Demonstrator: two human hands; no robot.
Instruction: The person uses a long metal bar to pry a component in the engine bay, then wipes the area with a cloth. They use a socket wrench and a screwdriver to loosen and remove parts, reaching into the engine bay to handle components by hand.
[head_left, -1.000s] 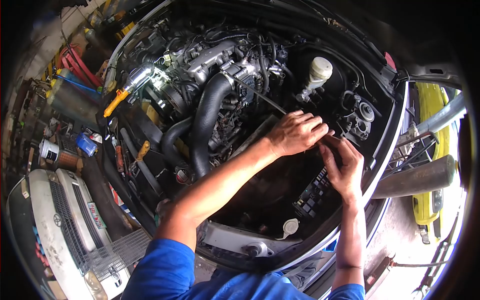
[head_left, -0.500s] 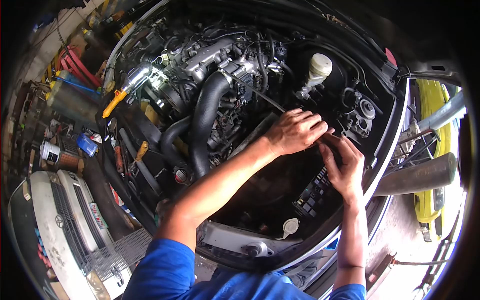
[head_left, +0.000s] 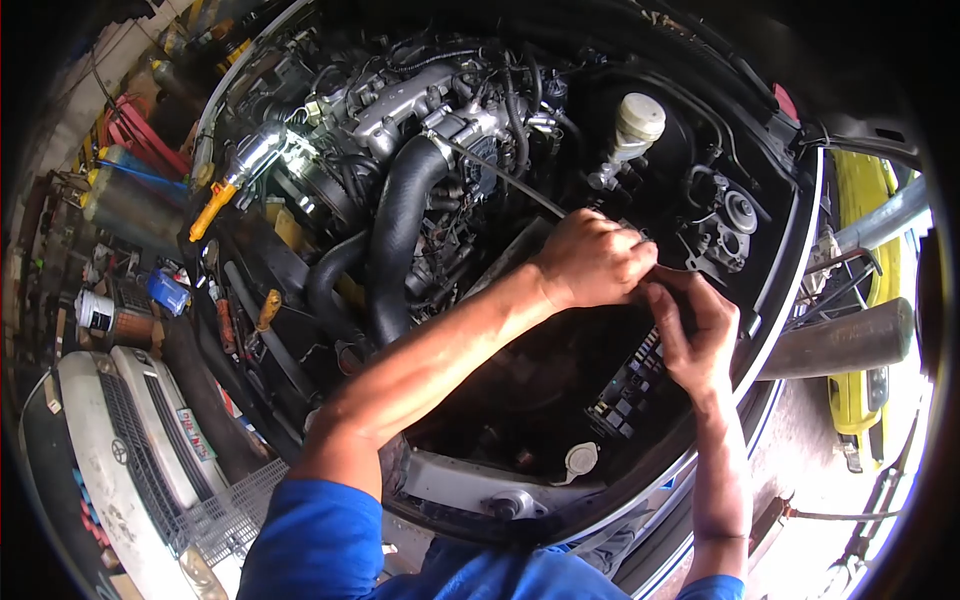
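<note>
My left hand [head_left: 598, 258] is wrapped round the handle end of a long screwdriver [head_left: 512, 180], whose thin metal shaft slants up and left across the engine. The shaft's tip meets the upper end of a thick black hose [head_left: 400, 235], near the clamp where the hose joins the metal intake. Thumb and fingers of my right hand [head_left: 695, 325] are closed together at the rear end of the same tool, right beside my left hand. The handle itself is hidden by my fingers.
A lit work lamp [head_left: 240, 175] with an orange handle lies on the engine's left side. A reservoir with a white cap [head_left: 640, 118] stands beyond my hands. The fuse box [head_left: 625, 385] sits below them, and a washer-fluid cap [head_left: 580, 460] is nearer me. A gas cylinder [head_left: 840, 338] lies outside the right fender.
The view has shifted slightly, so the engine appears a little further left. Both hands stay on the screwdriver, my left wrist rolled a little, and the tip remains at the hose end.
</note>
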